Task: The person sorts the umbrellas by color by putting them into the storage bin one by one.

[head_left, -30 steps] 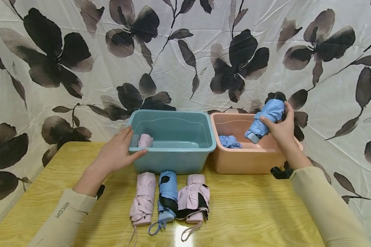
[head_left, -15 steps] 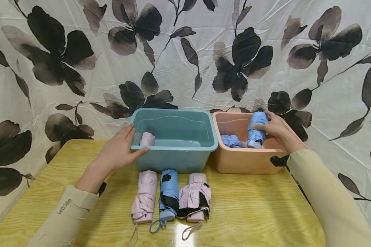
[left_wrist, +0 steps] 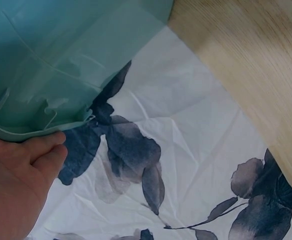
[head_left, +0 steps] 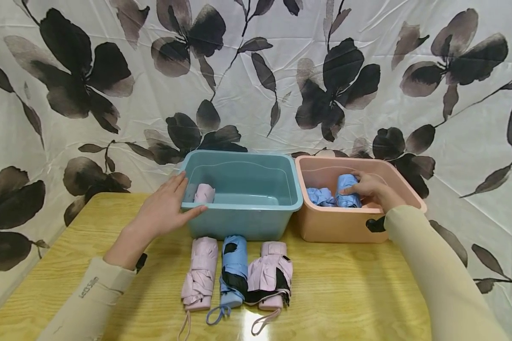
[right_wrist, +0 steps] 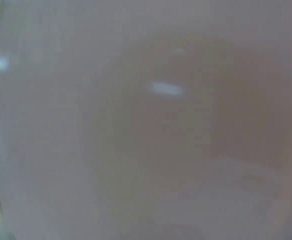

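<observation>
My right hand (head_left: 369,186) grips a folded blue umbrella (head_left: 347,192) inside the peach bin (head_left: 345,226). Left of it in that bin lies another blue umbrella (head_left: 321,196). My left hand (head_left: 160,206) rests on the left rim of the teal bin (head_left: 239,222), fingers extended and thumb along the front edge. The left wrist view has that hand (left_wrist: 21,180) against the outside of the teal bin (left_wrist: 51,65). Inside the teal bin sits a pink umbrella (head_left: 205,193), partly hidden by the front wall. The right wrist view is a blur close to a pale surface.
In front of the teal bin, a pink umbrella (head_left: 200,274), a blue umbrella (head_left: 233,272) and a loosely wrapped pink umbrella (head_left: 266,272) lie in a row on the wooden table (head_left: 345,293). A floral cloth (head_left: 260,80) hangs behind both bins.
My right hand has lowered the blue umbrella from above the peach bin down into it, beside the other blue one. The left hand has stayed on the teal bin's rim.
</observation>
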The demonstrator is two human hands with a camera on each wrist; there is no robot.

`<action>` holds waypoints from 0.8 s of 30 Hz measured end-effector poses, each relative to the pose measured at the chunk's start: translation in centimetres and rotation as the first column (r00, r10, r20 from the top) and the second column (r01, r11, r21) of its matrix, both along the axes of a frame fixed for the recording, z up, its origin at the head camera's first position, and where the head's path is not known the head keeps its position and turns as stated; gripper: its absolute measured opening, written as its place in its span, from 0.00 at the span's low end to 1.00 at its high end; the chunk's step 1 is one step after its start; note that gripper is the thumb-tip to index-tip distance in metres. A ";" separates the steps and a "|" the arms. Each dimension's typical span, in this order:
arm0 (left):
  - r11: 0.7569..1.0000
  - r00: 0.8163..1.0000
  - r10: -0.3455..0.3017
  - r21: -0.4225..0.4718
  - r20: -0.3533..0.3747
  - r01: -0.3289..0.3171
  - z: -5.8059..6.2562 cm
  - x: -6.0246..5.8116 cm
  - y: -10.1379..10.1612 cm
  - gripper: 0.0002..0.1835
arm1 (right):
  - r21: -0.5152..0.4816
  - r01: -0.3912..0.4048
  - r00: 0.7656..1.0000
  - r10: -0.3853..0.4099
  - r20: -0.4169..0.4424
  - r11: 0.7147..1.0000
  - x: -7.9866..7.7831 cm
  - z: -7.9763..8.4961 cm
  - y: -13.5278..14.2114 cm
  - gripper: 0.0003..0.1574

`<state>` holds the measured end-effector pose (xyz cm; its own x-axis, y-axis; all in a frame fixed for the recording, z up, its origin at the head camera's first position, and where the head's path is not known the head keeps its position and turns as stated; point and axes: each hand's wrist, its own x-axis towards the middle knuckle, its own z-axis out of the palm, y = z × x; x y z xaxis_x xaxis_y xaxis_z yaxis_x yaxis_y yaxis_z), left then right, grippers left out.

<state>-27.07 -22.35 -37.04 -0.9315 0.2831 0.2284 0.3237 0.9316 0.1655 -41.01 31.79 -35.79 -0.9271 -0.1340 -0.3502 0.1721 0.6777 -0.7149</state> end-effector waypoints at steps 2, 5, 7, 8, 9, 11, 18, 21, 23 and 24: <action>1.000 1.000 -0.001 0.002 0.001 0.001 0.0 0.1 0.0 0.56 | 0.023 -0.021 1.000 0.020 0.011 1.000 0.0 -0.3 -0.1 0.67; 1.000 1.000 0.003 0.008 0.005 -0.003 0.0 0.2 0.0 0.56 | 0.032 -0.045 0.999 0.044 0.021 0.998 0.0 -0.5 -0.3 0.67; 1.000 1.000 0.004 0.011 0.005 -0.004 0.1 0.2 0.0 0.56 | 0.031 -0.055 0.998 0.054 0.030 0.998 -0.1 -0.5 -0.5 0.66; 1.000 1.000 0.003 0.012 0.004 -0.003 0.2 0.2 0.0 0.56 | 0.027 -0.060 0.998 0.059 0.037 0.998 -0.1 -0.6 -0.5 0.66; 1.000 1.000 0.001 0.012 0.001 -0.001 0.2 0.2 0.0 0.56 | 0.029 -0.070 0.997 0.069 0.043 0.997 -0.2 -0.6 -0.5 0.66; 1.000 1.000 -0.004 0.009 -0.002 0.004 0.3 0.1 0.1 0.56 | 0.027 -0.091 0.994 0.089 0.059 0.996 -0.2 -0.7 -0.6 0.65; 1.000 1.000 -0.003 -0.001 0.002 0.003 0.2 0.1 0.1 0.56 | 0.053 -0.154 0.987 0.150 0.065 0.987 -0.3 -1.2 -0.8 0.65; 1.000 1.000 -0.004 0.006 0.003 0.004 0.1 0.1 0.1 0.56 | 0.062 -0.168 0.984 0.164 0.063 0.984 -0.4 -1.5 -0.8 0.65; 1.000 1.000 -0.003 0.009 0.000 0.003 0.0 0.1 0.1 0.56 | 0.061 -0.181 0.982 0.177 0.061 0.982 -0.5 -1.5 -0.8 0.65; 1.000 1.000 -0.003 0.009 -0.001 0.003 0.0 0.1 0.1 0.56 | 0.058 -0.190 0.981 0.187 0.061 0.980 -0.6 -1.6 -0.8 0.65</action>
